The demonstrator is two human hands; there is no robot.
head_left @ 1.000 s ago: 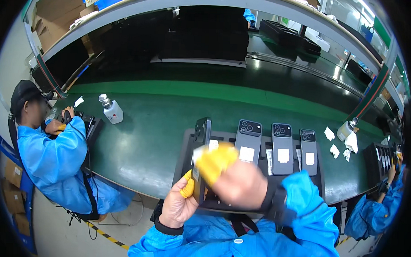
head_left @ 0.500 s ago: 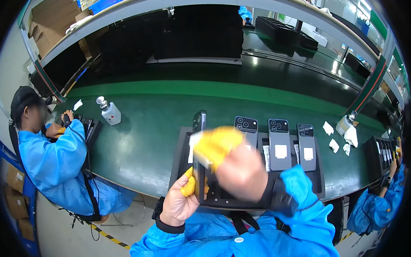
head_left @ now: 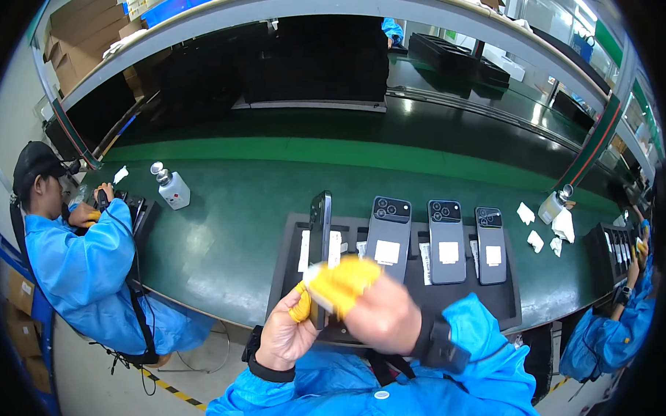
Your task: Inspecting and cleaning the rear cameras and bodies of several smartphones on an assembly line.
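Note:
My left hand (head_left: 285, 331), with yellow covers on its fingertips, grips the lower end of a dark smartphone (head_left: 320, 226). The phone stands upright, edge toward me, above the left part of a black foam tray (head_left: 281, 268). Yellow covers also wrap the fingers of my right hand (head_left: 381, 305), which is blurred by motion. Those fingers are closed on a white wipe (head_left: 313, 273) pressed at the phone's edge, low down near my left fingers. In the tray lie three grey smartphones, backs up with white labels: one (head_left: 389, 228), a middle one (head_left: 444, 230) and a right one (head_left: 491, 239).
A white pump bottle (head_left: 174, 191) stands at the left of the green table. At the right, another pump bottle (head_left: 551, 207) stands by crumpled white wipes (head_left: 535, 241). Co-workers in blue sit at left (head_left: 75, 250) and right (head_left: 607, 327). A shelf rail (head_left: 303, 1) crosses overhead.
My right hand has slid down along the phone with the wipe, toward my left fingers. My left hand keeps its hold on the phone. The whole view has shifted slightly.

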